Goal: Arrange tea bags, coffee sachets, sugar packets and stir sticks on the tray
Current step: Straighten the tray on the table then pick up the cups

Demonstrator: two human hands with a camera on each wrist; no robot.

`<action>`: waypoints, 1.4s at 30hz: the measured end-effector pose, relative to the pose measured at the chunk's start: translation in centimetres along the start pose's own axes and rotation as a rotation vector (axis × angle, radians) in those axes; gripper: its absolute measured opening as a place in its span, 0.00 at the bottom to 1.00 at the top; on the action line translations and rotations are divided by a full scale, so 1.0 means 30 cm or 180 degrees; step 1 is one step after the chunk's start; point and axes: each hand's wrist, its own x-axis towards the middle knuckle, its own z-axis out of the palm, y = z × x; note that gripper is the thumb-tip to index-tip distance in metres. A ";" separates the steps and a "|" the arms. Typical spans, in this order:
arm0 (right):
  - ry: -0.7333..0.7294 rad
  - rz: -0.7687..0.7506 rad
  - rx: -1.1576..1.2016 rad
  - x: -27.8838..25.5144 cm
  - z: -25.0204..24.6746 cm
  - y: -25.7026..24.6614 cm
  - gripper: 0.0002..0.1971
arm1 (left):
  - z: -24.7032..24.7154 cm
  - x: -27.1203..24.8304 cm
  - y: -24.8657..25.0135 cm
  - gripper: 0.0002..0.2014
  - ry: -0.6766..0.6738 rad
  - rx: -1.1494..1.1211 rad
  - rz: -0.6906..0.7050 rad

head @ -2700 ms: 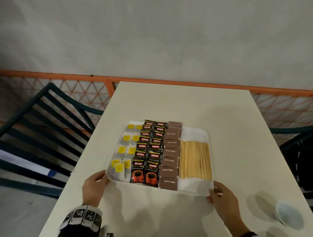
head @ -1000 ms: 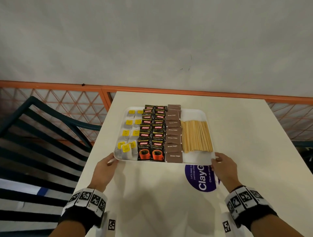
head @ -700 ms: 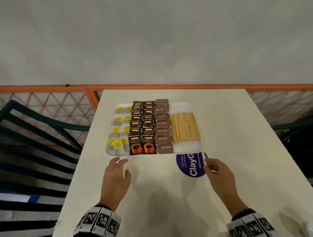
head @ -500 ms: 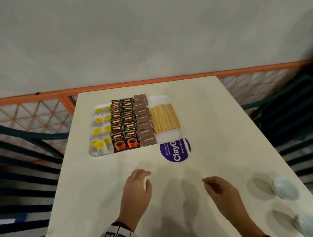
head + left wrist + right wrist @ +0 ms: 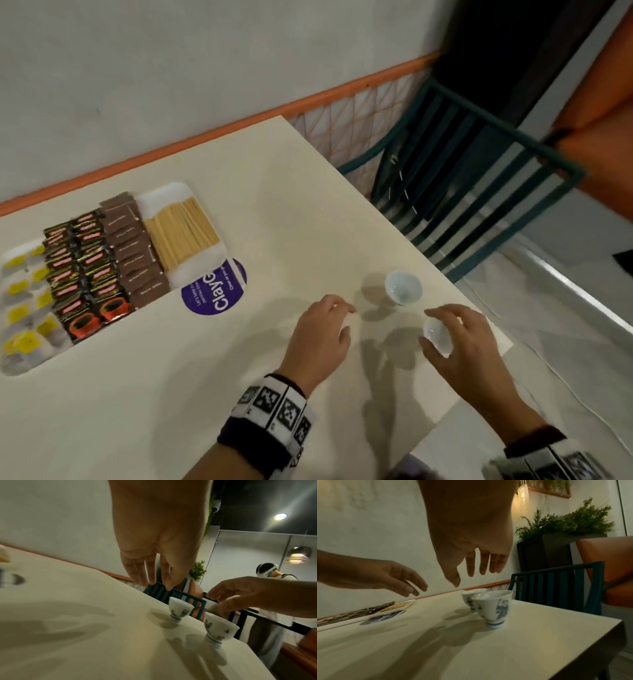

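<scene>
At the table's far left lies the white tray (image 5: 202, 262). On it, left to right, are yellow-tagged tea bags (image 5: 17, 286), black coffee sachets (image 5: 85, 274), brown sugar packets (image 5: 135, 253) and wooden stir sticks (image 5: 183, 233), all in rows. Both hands are away from the tray, near the right table edge. My left hand (image 5: 346, 320) hovers with relaxed fingers just left of a small white cup (image 5: 403, 287). My right hand (image 5: 430, 327) is spread above a second cup (image 5: 438, 337) without touching it, as the gap in the left wrist view shows (image 5: 219, 630). Neither hand holds anything.
A round purple sticker (image 5: 215, 291) shows on the table beside the tray's near right corner. A dark green slatted chair (image 5: 462, 192) stands past the right table edge. A wall with an orange rail (image 5: 239, 120) runs behind. Another person (image 5: 267, 601) stands beyond the chair.
Both hands pushed the tray to the far side, let go of it and moved right to the two cups. The head view swung right with them.
</scene>
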 end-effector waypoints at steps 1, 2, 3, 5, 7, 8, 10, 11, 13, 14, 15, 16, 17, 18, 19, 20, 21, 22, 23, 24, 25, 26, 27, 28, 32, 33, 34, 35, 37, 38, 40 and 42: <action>-0.0176 0.0128 -0.0062 0.008 -0.005 0.026 0.31 | 0.020 0.041 0.035 0.21 -0.0062 0.0088 0.0044; -0.0381 0.0207 -0.0089 0.017 -0.010 0.049 0.38 | 0.040 0.080 0.069 0.24 -0.0126 0.0197 0.0078; -0.0581 0.0249 -0.0089 0.024 -0.013 0.071 0.43 | 0.060 0.116 0.101 0.27 -0.0190 0.0281 0.0094; -0.0855 0.0260 -0.0015 0.041 -0.014 0.108 0.47 | 0.100 0.184 0.156 0.34 -0.0305 0.0327 0.0039; -0.0960 0.0182 0.0022 0.054 -0.010 0.143 0.45 | 0.140 0.243 0.194 0.38 -0.0396 0.0319 -0.0074; -0.0987 0.0108 0.0040 0.059 -0.005 0.160 0.44 | 0.159 0.267 0.207 0.39 -0.0441 0.0322 -0.0135; -0.1096 -0.0021 0.0127 0.068 -0.005 0.186 0.42 | 0.196 0.303 0.222 0.40 -0.0515 0.0351 -0.0226; -0.1163 -0.0077 0.0160 0.072 -0.007 0.196 0.41 | 0.210 0.315 0.226 0.40 -0.0516 0.0367 -0.0246; -0.1300 -0.0188 0.0223 0.088 -0.017 0.210 0.41 | 0.229 0.333 0.229 0.37 -0.0433 0.0326 -0.0273; -0.1363 -0.0245 0.0250 0.100 -0.026 0.215 0.41 | 0.232 0.339 0.229 0.36 -0.0380 0.0274 -0.0297; -0.1424 -0.0299 0.0275 0.115 -0.035 0.218 0.40 | 0.231 0.342 0.230 0.34 -0.0339 0.0220 -0.0318; -0.1484 -0.0342 0.0296 0.132 -0.045 0.220 0.40 | 0.228 0.342 0.230 0.33 -0.0316 0.0168 -0.0336; -0.1528 -0.0378 0.0316 0.151 -0.057 0.218 0.40 | 0.221 0.339 0.229 0.33 -0.0296 0.0113 -0.0353; -0.1556 -0.0405 0.0345 0.175 -0.070 0.212 0.40 | 0.211 0.333 0.224 0.33 -0.0266 0.0050 -0.0383; -0.1554 -0.0438 0.0378 0.199 -0.085 0.204 0.39 | 0.197 0.325 0.215 0.32 -0.0223 -0.0017 -0.0422; -0.1541 -0.0482 0.0386 0.227 -0.099 0.192 0.39 | 0.179 0.317 0.203 0.32 -0.0165 -0.0080 -0.0465; -0.1514 -0.0545 0.0378 0.258 -0.109 0.179 0.38 | 0.156 0.309 0.185 0.32 -0.0084 -0.0131 -0.0512; -0.1460 -0.0625 0.0370 0.293 -0.116 0.163 0.39 | 0.130 0.300 0.162 0.32 0.0010 -0.0169 -0.0571; -0.1387 -0.0703 0.0367 0.332 -0.118 0.147 0.39 | 0.102 0.294 0.134 0.32 0.0106 -0.0199 -0.0638; -0.1324 -0.0761 0.0361 0.372 -0.117 0.127 0.39 | 0.074 0.287 0.105 0.33 0.0186 -0.0227 -0.0712; -0.1299 -0.0816 0.0329 0.415 -0.116 0.099 0.40 | 0.042 0.280 0.074 0.33 0.0263 -0.0264 -0.0794; -0.1278 -0.0888 0.0293 0.462 -0.114 0.059 0.40 | 0.008 0.273 0.042 0.34 0.0342 -0.0307 -0.0875; -0.1230 -0.0979 0.0259 0.512 -0.110 0.015 0.40 | -0.029 0.269 0.009 0.33 0.0418 -0.0338 -0.0938; -0.1181 -0.1072 0.0246 0.566 -0.104 -0.034 0.40 | -0.064 0.266 -0.024 0.33 0.0496 -0.0349 -0.0987; -0.1180 -0.1442 0.0220 0.773 -0.047 -0.247 0.39 | -0.178 0.263 -0.155 0.32 0.0887 -0.0408 -0.1250; -0.1216 -0.1496 0.0191 0.822 -0.019 -0.297 0.39 | -0.196 0.263 -0.186 0.31 0.1005 -0.0440 -0.1319; -0.1230 -0.1535 0.0199 0.869 0.012 -0.347 0.40 | -0.210 0.264 -0.217 0.31 0.1113 -0.0476 -0.1380; -0.1240 -0.1562 0.0227 0.912 0.042 -0.396 0.41 | -0.220 0.267 -0.245 0.31 0.1208 -0.0501 -0.1416; -0.1269 -0.1665 0.0262 0.985 0.098 -0.500 0.41 | -0.237 0.278 -0.299 0.30 0.1384 -0.0532 -0.1455; -0.1298 -0.1723 0.0257 1.016 0.124 -0.554 0.41 | -0.245 0.286 -0.324 0.30 0.1471 -0.0565 -0.1473; -0.1382 -0.1823 0.0218 1.070 0.167 -0.661 0.40 | -0.263 0.306 -0.371 0.31 0.1629 -0.0636 -0.1486; -0.1390 -0.1900 0.0181 1.113 0.203 -0.761 0.38 | -0.278 0.326 -0.408 0.30 0.1752 -0.0710 -0.1445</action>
